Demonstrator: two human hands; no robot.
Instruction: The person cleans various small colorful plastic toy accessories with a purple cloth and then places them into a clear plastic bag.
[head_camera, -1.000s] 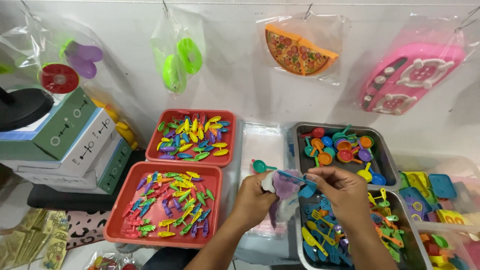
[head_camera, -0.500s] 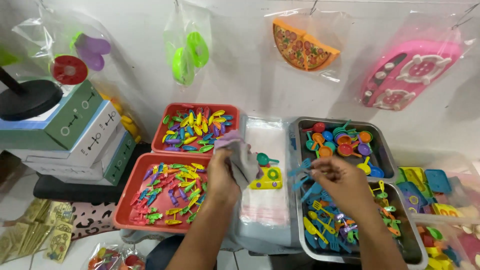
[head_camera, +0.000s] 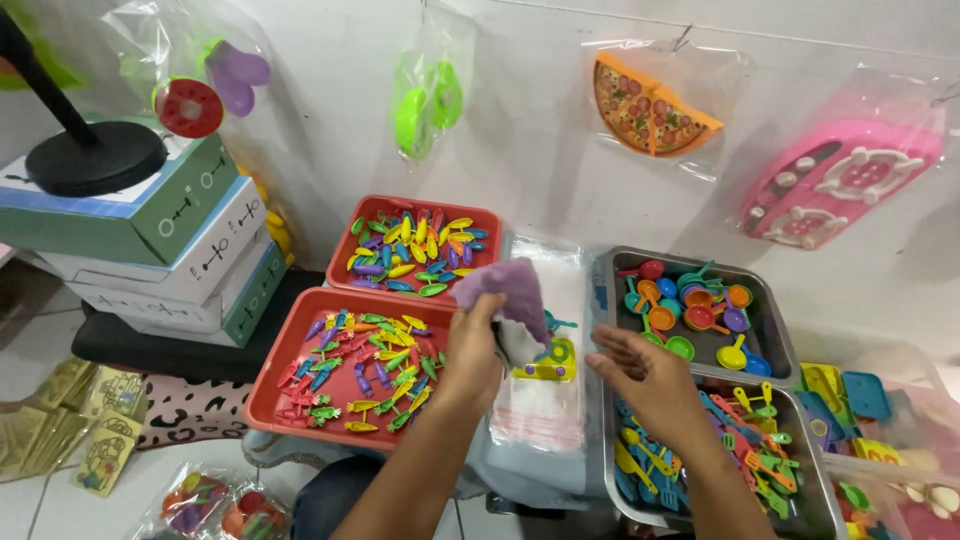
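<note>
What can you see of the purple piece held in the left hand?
The purple piece looks like a soft, pale lilac plastic toy part, held up and tilted over the stack of clear bags. The left hand grips its lower edge, hiding part of it. It sits between the red trays and the metal trays.

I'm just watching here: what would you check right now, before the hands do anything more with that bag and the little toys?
1. Left hand grips the purple-filled clear bag: ok.
2. Right hand is free, fingers spread, holding nothing: ok.
3. Bag's mouth open: cannot tell.
4. Yellow toy piece lies on the stack of clear bags, within reach: ok.
5. Metal tray of blue and yellow utensils sits just beneath the right hand: ok.
</note>
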